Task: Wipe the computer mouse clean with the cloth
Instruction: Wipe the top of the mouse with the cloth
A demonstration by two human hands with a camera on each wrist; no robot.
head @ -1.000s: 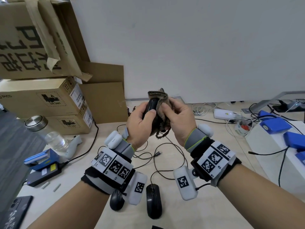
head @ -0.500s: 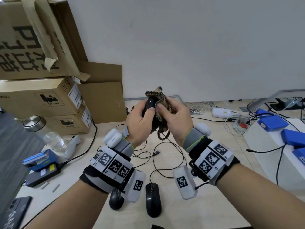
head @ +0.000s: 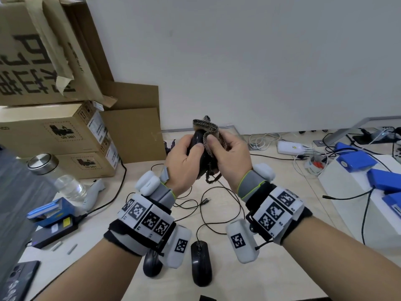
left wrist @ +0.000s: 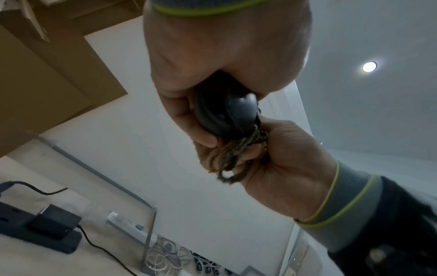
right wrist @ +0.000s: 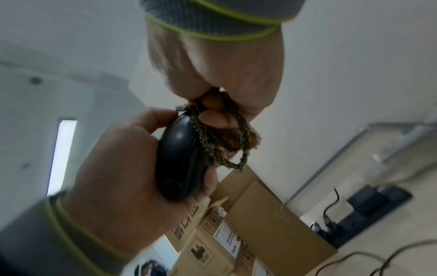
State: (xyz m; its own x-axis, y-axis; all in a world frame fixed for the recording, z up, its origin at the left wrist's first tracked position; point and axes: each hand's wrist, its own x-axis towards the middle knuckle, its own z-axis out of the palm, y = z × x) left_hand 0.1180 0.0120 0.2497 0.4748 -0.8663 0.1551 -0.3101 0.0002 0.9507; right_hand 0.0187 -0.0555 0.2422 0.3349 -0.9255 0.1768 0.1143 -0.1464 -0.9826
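Observation:
A black computer mouse [head: 198,137] [left wrist: 224,115] [right wrist: 179,158] is held up above the desk, gripped in my left hand [head: 186,157], fingers curled round its body. My right hand [head: 227,157] pinches a bunched brown cloth with a dark braided edge [head: 206,126] [left wrist: 227,158] [right wrist: 222,138] and presses it against the mouse's right side. The cloth's loose end [head: 211,177] hangs below the hands. Much of the mouse is hidden by both hands.
Two more black mice [head: 200,262] [head: 152,265] lie on the desk [head: 282,268] near my wrists, with loose cables [head: 217,205] between. Cardboard boxes [head: 54,131] stack at left beside a glass jar [head: 56,172]. Blue blocks [head: 355,161] and chargers sit at right.
Both hands stay together in the same place. The right thumb with the cloth has shifted slightly along the mouse's side.

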